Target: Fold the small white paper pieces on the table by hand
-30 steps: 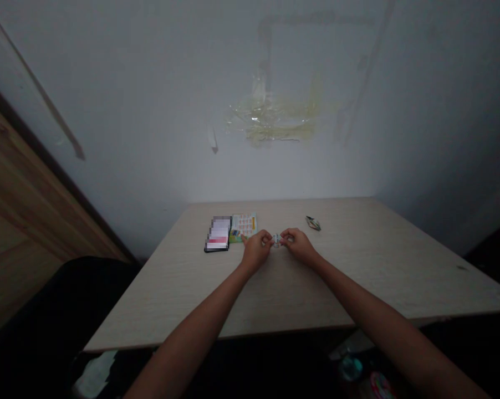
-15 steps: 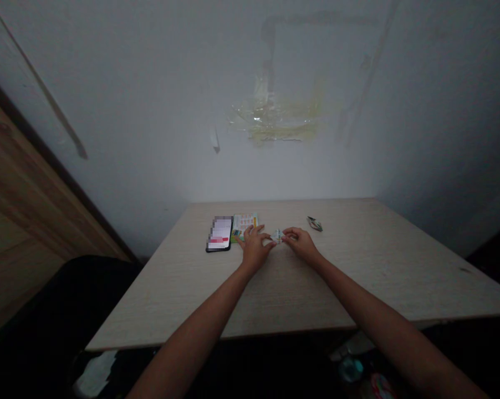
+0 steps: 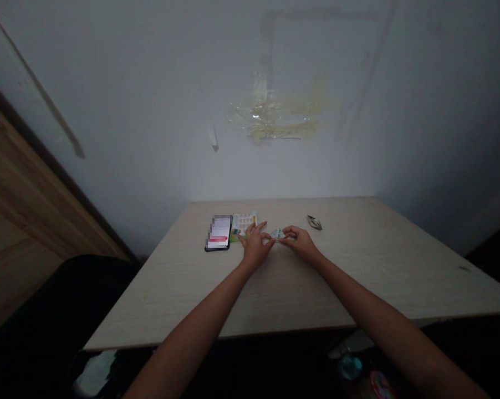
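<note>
A small piece of folded printed paper (image 3: 277, 234) lies between my two hands near the middle of the table. My left hand (image 3: 255, 245) pinches its left side between thumb and index finger, the other fingers spread over a printed leaflet (image 3: 245, 219). On the paper's right side, my right hand (image 3: 300, 241) grips the edge with thumb and fingertips. The leaflet, white with some green and yellow, is partly hidden by my left fingers. Beyond my right hand sits a small folded paper piece (image 3: 314, 223), dark and light in colour.
A phone (image 3: 219, 233) with a lit screen lies left of the leaflet. The pale wooden table (image 3: 183, 293) meets a wall (image 3: 150, 138) carrying peeling clear tape (image 3: 279, 119). Below the table's front edge, a bottle (image 3: 350, 366) shows at right.
My right fingertips have shifted slightly toward the near edge of the folded paper, which looks more pointed now. My left hand stays at its left side. The camera view has moved slightly.
</note>
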